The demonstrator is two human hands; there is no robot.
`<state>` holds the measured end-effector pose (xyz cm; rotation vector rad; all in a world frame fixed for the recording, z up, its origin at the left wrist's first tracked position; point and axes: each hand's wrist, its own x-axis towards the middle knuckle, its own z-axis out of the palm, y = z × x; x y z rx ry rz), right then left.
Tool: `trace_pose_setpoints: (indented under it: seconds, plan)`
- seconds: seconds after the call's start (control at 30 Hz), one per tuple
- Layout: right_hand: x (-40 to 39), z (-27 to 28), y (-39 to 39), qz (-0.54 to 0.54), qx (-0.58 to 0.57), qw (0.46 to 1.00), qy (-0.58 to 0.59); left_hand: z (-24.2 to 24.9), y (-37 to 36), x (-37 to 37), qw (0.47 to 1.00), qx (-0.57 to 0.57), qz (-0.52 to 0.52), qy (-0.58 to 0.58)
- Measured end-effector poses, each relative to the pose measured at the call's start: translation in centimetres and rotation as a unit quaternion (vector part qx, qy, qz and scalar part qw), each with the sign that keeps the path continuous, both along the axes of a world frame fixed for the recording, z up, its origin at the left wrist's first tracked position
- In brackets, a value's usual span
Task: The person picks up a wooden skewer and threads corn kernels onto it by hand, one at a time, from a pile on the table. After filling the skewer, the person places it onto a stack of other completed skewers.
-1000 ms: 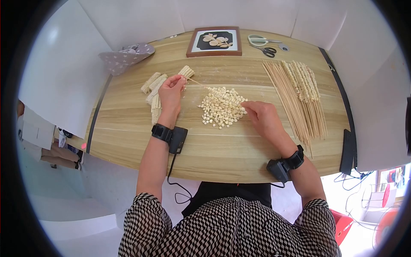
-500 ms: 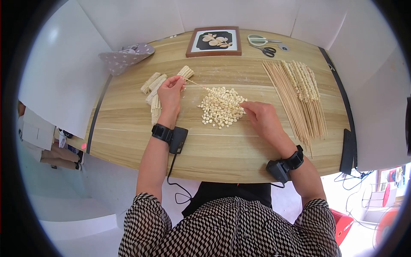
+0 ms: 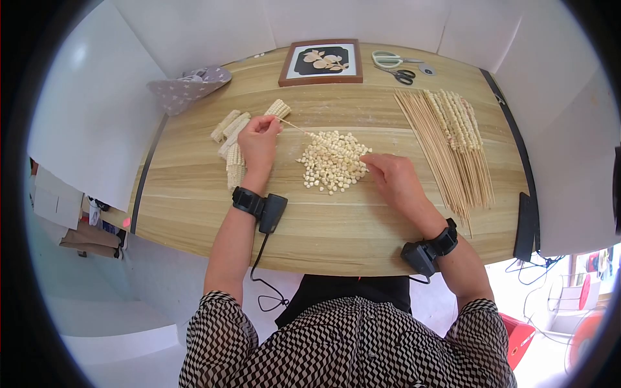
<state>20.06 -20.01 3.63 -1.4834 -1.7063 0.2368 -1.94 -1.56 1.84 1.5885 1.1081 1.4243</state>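
While the left hand (image 3: 259,141) pinches one end of a skewer (image 3: 294,127), the right hand (image 3: 393,180) meets the other by the kernel pile (image 3: 328,174).

From the pile's centre, the left hand's fingertips sit at ten o'clock and the right's at three; the skewer's long axis runs from ten towards four o'clock, with strung kernels (image 3: 326,143) along its four o'clock stretch. The right hand's fingertips are together, but whether on the tip or a kernel is too small to tell. Gripping both ends probably steadies the shaft, loose kernels close by. Cobs (image 3: 236,171) lie at nine to ten o'clock, bare skewers (image 3: 435,155) at three, loaded skewers (image 3: 456,123) beyond, seemingly sorted around the table (image 3: 310,233).
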Motion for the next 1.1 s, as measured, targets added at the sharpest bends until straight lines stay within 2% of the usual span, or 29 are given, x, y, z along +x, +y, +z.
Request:
trace_pose_setpoints:
  seconds: [0.2,0.3,0.37,0.47,0.6,0.8,0.87,0.9,0.97,1.1]
  plan:
    - [0.0,0.1,0.0,-0.006,-0.001,1.0,0.009,0.4,-0.6,0.4,1.0,-0.011,-0.022,-0.016]
    - [-0.2,0.4,-0.1,-0.005,0.004,1.0,0.009,0.6,-1.4,0.9,0.998,-0.005,-0.06,0.001]
    - [-0.2,0.4,-0.1,-0.007,0.001,1.0,0.007,0.2,-2.0,1.9,0.991,-0.018,-0.127,-0.046]
    - [-0.2,0.2,0.0,-0.015,0.012,1.0,0.009,0.3,-3.1,2.8,0.982,-0.023,-0.174,-0.064]
    - [-0.2,0.2,0.1,-0.025,0.016,0.999,0.024,0.2,-3.1,2.8,0.981,-0.024,-0.182,-0.066]
    - [0.1,0.0,0.2,-0.035,0.029,0.999,0.011,0.8,-2.4,2.0,0.99,-0.006,-0.136,-0.042]
    - [0.3,-0.1,0.3,-0.041,0.032,0.999,0.007,0.5,-1.6,1.1,0.992,0.013,-0.106,0.067]
    - [0.4,-0.2,0.3,-0.045,0.036,0.998,0.005,0.9,-1.7,0.7,0.992,0.014,-0.107,0.067]
    - [0.5,-0.2,0.3,-0.048,0.041,0.998,0.003,1.7,-1.9,0.0,0.945,0.037,-0.125,0.301]
    - [0.6,-0.2,0.4,-0.055,0.028,0.998,0.005,3.3,-2.9,0.1,0.904,0.038,-0.185,0.383]
